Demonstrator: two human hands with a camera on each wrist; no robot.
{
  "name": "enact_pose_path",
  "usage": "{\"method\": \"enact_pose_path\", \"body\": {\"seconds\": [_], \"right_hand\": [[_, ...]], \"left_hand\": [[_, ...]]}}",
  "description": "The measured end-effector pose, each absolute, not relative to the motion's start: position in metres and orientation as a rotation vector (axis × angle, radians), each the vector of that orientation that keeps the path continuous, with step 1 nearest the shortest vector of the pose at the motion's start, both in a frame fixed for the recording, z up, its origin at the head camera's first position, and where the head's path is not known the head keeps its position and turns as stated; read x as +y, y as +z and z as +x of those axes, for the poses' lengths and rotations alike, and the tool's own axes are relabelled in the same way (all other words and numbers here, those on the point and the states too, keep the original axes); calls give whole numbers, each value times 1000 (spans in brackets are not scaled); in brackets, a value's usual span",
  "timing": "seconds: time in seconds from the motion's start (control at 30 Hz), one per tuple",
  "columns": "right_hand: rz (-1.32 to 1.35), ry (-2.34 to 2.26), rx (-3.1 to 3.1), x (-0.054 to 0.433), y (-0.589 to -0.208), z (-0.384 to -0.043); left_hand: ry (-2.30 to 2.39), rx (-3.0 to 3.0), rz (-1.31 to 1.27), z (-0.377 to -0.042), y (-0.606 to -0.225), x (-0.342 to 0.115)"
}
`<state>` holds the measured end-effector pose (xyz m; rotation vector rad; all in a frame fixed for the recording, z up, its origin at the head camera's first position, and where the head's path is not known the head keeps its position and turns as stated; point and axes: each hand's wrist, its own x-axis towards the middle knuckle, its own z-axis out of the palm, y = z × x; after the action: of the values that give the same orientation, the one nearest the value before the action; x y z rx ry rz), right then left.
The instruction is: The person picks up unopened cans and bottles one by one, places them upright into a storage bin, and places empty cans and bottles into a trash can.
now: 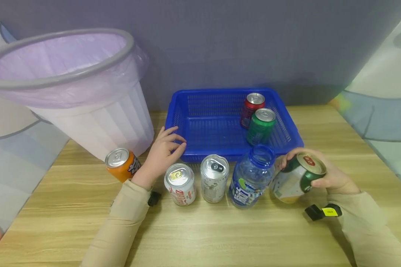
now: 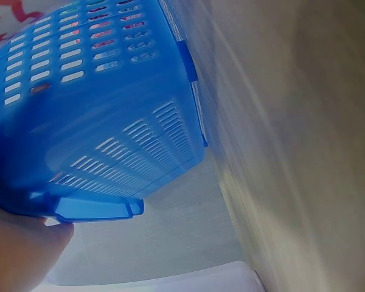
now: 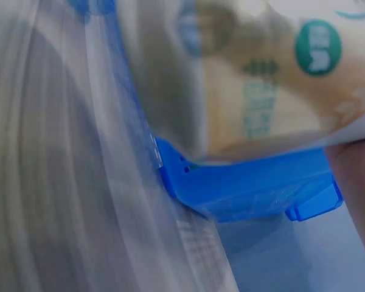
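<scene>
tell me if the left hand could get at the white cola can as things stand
Probably yes: the left hand lies at the near-left corner of the blue basket, holding no can, and the white cola can stands close beside it with nothing visible between them.

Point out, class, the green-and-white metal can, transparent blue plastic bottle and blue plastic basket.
Green-and-white metal can [image 1: 292, 178], head view: white side.
Transparent blue plastic bottle [image 1: 245, 190], head view: label.
Blue plastic basket [image 1: 214, 134], head view: bare floor.
</scene>
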<state>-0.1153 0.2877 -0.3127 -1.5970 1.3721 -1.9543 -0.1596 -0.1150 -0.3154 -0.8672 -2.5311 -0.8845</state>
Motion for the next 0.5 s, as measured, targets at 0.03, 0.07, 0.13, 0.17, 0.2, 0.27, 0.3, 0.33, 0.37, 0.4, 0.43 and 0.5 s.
{"method": "enact_pose_path", "body": {"seconds": [0.03, 0.07, 0.13, 0.17, 0.2, 0.27, 0.3, 0.33, 0.37, 0.4, 0.43, 0.5], "right_hand": [[-1593, -1958, 1390, 288, -313, -115], [-1587, -1959, 1415, 289, -314, -114], [-1572, -1970, 1463, 290, -315, -111], [-1565, -1984, 1486, 291, -315, -110], [-1560, -2004, 1504, 291, -316, -109], [-1546, -2049, 1524, 290, -316, -107], [-1539, -2081, 1515, 290, -316, -107], [-1529, -2114, 1496, 289, -316, -107], [-1526, -2144, 1476, 288, -316, -107], [-1510, -2167, 1458, 288, -316, -107], [-1496, -2186, 1430, 288, -316, -107], [-1452, -2222, 1400, 288, -314, -107]], "left_hand": [[-887, -2530, -870, -159, -316, -115], [-890, -2529, -874, -159, -317, -114], [-893, -2530, -877, -158, -319, -114], [-895, -2530, -878, -158, -319, -113], [-895, -2527, -878, -158, -320, -113], [-893, -2520, -878, -157, -320, -113], [-893, -2516, -880, -157, -320, -113], [-891, -2510, -881, -157, -320, -113], [-888, -2506, -883, -158, -319, -114], [-887, -2502, -883, -158, -319, -114], [-885, -2501, -882, -158, -318, -114], [-881, -2500, -878, -158, -317, -115]]}}
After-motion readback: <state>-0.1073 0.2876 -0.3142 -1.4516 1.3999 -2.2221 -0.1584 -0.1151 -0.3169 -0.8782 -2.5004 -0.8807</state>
